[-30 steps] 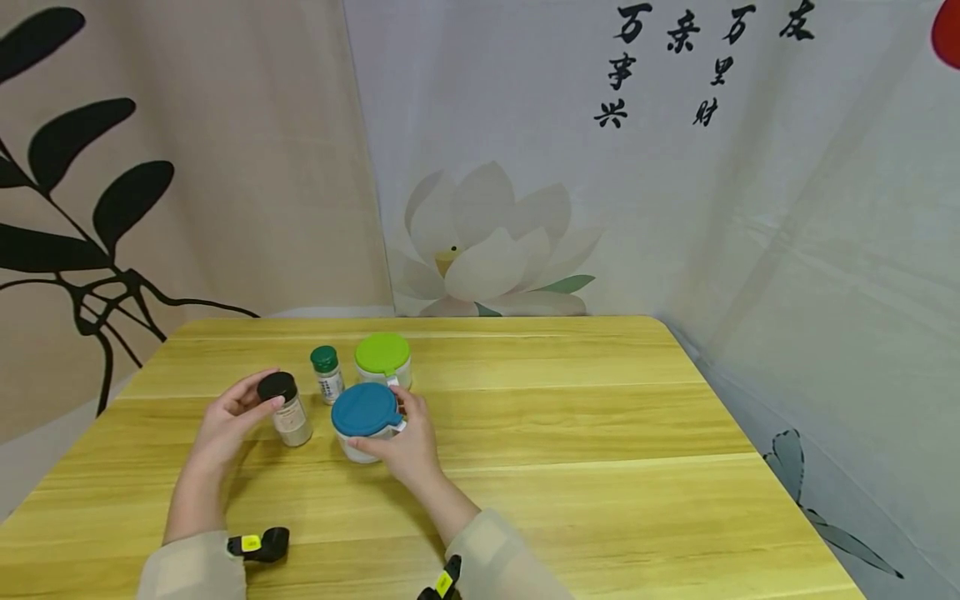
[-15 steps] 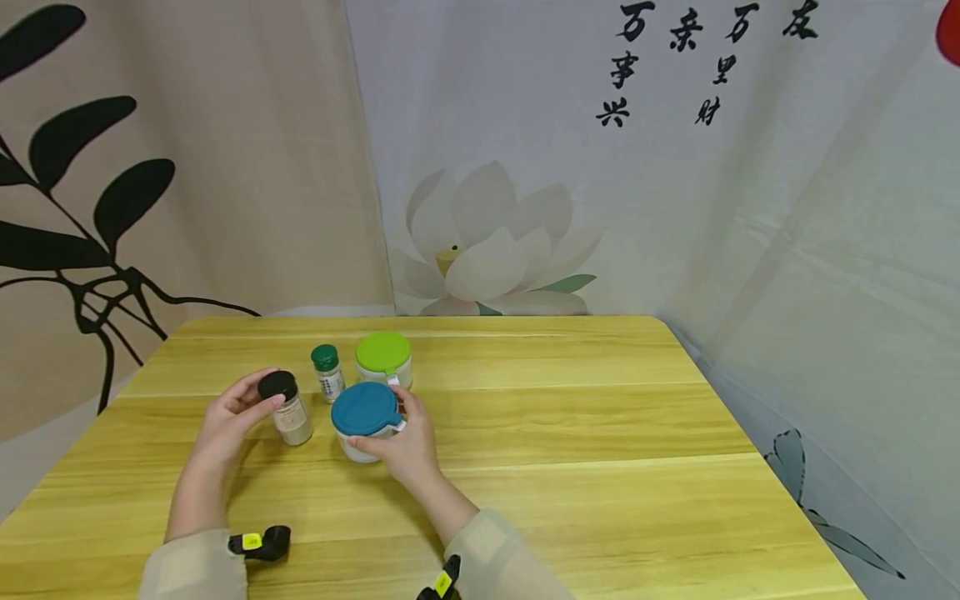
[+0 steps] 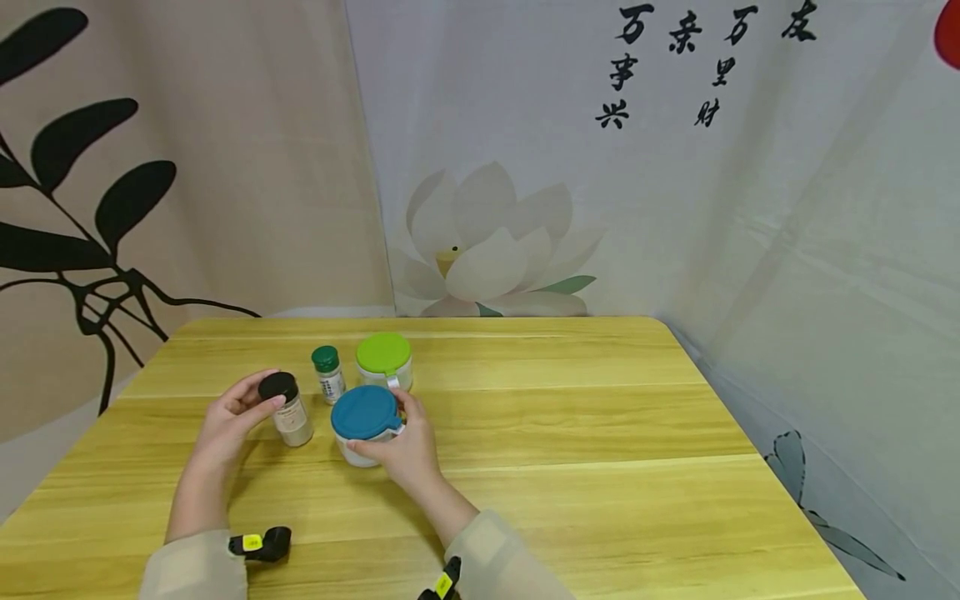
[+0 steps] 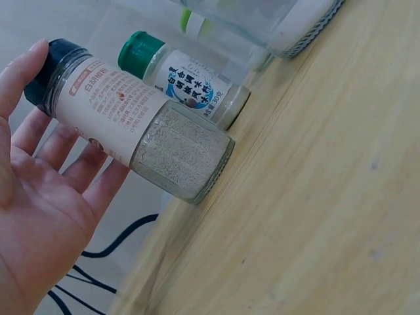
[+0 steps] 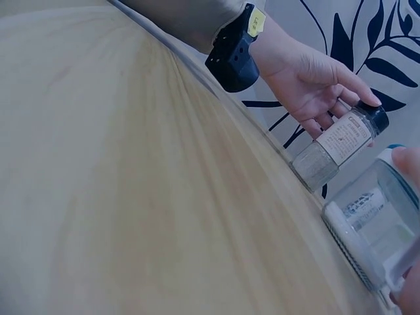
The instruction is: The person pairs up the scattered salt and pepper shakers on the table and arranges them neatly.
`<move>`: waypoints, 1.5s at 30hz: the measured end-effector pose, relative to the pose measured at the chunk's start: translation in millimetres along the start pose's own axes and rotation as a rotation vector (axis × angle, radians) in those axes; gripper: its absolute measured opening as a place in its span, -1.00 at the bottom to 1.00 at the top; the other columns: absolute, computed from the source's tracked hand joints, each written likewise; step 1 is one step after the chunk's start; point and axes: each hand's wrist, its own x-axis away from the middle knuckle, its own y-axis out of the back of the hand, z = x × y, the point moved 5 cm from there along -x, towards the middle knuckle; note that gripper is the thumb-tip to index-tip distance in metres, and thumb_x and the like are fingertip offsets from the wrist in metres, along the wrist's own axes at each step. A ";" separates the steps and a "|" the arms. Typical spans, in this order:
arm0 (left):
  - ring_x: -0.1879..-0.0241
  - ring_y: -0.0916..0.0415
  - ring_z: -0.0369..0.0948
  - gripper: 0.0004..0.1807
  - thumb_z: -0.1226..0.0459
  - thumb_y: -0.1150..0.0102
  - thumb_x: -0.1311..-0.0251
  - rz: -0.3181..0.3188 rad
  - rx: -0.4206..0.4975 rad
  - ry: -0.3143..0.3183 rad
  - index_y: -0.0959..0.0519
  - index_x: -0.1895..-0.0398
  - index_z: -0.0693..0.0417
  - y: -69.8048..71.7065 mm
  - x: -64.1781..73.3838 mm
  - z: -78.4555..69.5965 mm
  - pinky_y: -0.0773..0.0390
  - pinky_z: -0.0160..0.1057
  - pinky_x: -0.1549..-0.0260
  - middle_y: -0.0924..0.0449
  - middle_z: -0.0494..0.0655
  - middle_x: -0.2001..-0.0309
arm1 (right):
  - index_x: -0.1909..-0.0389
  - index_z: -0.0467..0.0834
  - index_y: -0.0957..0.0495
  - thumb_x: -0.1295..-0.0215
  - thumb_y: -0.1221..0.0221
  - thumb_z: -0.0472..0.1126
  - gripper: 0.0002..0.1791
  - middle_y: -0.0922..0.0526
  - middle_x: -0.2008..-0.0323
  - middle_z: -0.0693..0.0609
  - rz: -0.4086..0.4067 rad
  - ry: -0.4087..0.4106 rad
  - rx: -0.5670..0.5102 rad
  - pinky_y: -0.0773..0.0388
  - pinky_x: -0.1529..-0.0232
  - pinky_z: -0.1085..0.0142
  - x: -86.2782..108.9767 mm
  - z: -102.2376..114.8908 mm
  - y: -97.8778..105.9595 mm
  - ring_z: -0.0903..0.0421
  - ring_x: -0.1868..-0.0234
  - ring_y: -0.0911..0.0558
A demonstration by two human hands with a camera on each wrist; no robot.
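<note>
Left hand [image 3: 231, 421] pinches one of two bottles [image 3: 292, 422], wider-spread right hand [image 3: 410, 438] one of two jars [image 3: 365, 414], toward the table's [image 3: 600, 467] left edge.

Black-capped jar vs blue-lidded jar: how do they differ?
Shape: the black-capped jar is slim; the blue-lidded jar is wider and squatter.
Contents: the black-capped jar shows greyish powder; the blue-lidded jar shows a white layer low down.
Hold: the left hand holds the black-capped jar; the right hand holds the blue-lidded jar.
Shared: both are see-through and have their tops on.
</note>
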 end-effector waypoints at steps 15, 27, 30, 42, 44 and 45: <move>0.10 -0.44 -0.40 -0.52 0.28 -0.21 -0.27 -0.008 -0.002 0.009 -0.42 -0.27 0.02 -0.5 2.1 -2.5 -0.32 -0.52 0.17 -0.58 -0.52 0.11 | -0.31 -0.05 -0.35 0.26 -0.58 -0.02 0.00 -0.44 -0.09 0.17 0.003 0.012 0.039 -0.41 -0.11 0.12 3.1 1.4 1.5 0.15 -0.13 -0.43; 0.12 -0.46 -0.42 -0.52 0.36 -0.19 -0.27 -0.011 0.011 0.001 -0.42 -0.27 0.08 1.6 1.0 1.0 -0.33 -0.53 0.18 -0.58 -0.53 0.12 | -0.29 -0.11 -0.39 0.28 -0.59 0.00 0.00 -0.45 -0.02 0.17 0.013 0.046 0.067 -0.43 -0.10 0.18 3.6 2.3 0.9 0.16 -0.10 -0.44; 0.13 -0.46 -0.43 -0.52 0.37 -0.20 -0.26 -0.008 0.017 -0.007 -0.43 -0.26 0.08 1.1 1.3 -0.4 -0.33 -0.53 0.18 -0.59 -0.52 0.12 | -0.29 -0.12 -0.39 0.28 -0.59 0.00 -0.01 -0.45 -0.02 0.17 0.013 0.051 0.068 -0.43 -0.09 0.17 3.9 3.3 1.4 0.16 -0.09 -0.45; 0.15 -0.44 -0.40 -0.54 0.36 -0.19 -0.27 -0.019 0.028 -0.035 -0.45 -0.24 0.01 1.5 2.1 -11.9 -0.33 -0.52 0.18 -0.59 -0.49 0.12 | -0.28 -0.14 -0.40 0.27 -0.59 -0.06 -0.02 -0.45 -0.01 0.14 -0.007 0.073 0.060 -0.43 -0.08 0.17 5.2 8.7 4.6 0.16 -0.08 -0.44; 0.15 -0.44 -0.40 -0.54 0.37 -0.19 -0.27 -0.021 0.055 -0.034 -0.46 -0.24 0.01 1.5 2.3 -13.7 -0.33 -0.52 0.18 -0.59 -0.48 0.12 | -0.28 -0.14 -0.41 0.28 -0.59 -0.07 -0.03 -0.45 0.00 0.15 -0.005 0.075 0.056 -0.43 -0.07 0.17 5.5 9.2 4.5 0.17 -0.07 -0.44; 0.15 -0.44 -0.40 -0.54 0.37 -0.19 -0.26 -0.023 0.060 -0.031 -0.46 -0.23 0.00 1.5 2.6 -14.5 -0.33 -0.52 0.18 -0.59 -0.48 0.12 | -0.27 -0.14 -0.41 0.28 -0.59 -0.06 -0.03 -0.44 0.00 0.16 -0.005 0.076 0.056 -0.43 -0.07 0.18 5.5 9.6 4.5 0.17 -0.07 -0.44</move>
